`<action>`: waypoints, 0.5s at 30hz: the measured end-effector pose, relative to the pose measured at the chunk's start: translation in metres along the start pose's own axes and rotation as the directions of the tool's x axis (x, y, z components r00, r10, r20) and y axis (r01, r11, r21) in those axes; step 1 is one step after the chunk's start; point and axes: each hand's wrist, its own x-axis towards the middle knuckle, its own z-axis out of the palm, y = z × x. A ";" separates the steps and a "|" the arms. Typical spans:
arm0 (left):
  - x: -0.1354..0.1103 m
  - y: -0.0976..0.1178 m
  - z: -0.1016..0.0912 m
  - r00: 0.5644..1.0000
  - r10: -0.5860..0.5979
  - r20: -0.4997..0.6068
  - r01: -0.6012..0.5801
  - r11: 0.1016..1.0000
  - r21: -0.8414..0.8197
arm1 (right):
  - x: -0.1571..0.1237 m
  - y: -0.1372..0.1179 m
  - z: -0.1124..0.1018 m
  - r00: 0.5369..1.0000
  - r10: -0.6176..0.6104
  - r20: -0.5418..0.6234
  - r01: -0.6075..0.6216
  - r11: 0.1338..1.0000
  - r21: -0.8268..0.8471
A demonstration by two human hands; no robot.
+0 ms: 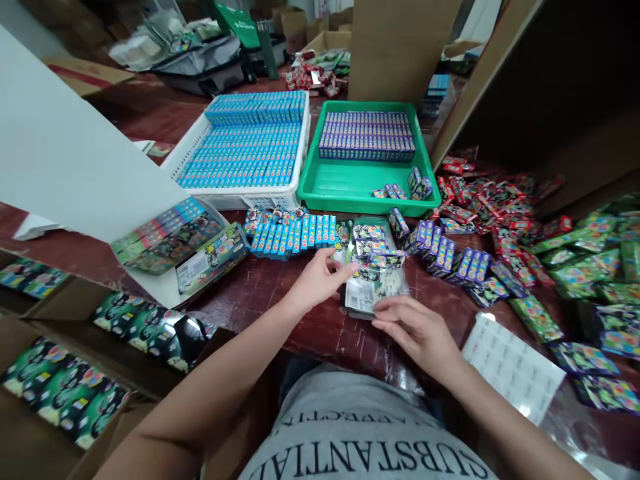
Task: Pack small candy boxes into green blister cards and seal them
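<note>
In front of me a flat, clear-wrapped pack with dark green print and a white label lies on the table. Small purple boxes rest on its far part. My left hand is at the pack's left side, thumb and forefinger drawn together near a light green, slim item; what they hold is unclear. My right hand has its thumb and fingertips closed at the pack's near right corner. Blue boxes stand in a row left of the pack, and more purple boxes are to its right.
Beyond stand a white basket of blue boxes and a green tray with purple boxes. Red packets and green packets lie right. A label sheet is near my right forearm. Cartons stand lower left.
</note>
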 end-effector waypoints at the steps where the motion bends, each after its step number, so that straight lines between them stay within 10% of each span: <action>1: -0.002 -0.002 0.000 0.999 0.024 -0.048 -0.025 0.999 -0.026 | -0.006 -0.004 0.000 1.000 -0.011 -0.008 0.012 0.998 0.063; 8: -0.044 -0.017 -0.019 0.999 -0.017 0.028 0.025 0.941 -0.338 | -0.008 -0.026 -0.011 0.958 -0.177 0.226 0.142 0.976 0.164; 15: -0.082 0.000 -0.024 0.922 0.332 0.198 -0.361 0.923 0.135 | 0.065 -0.030 0.004 0.968 -0.237 0.079 0.250 0.916 -0.315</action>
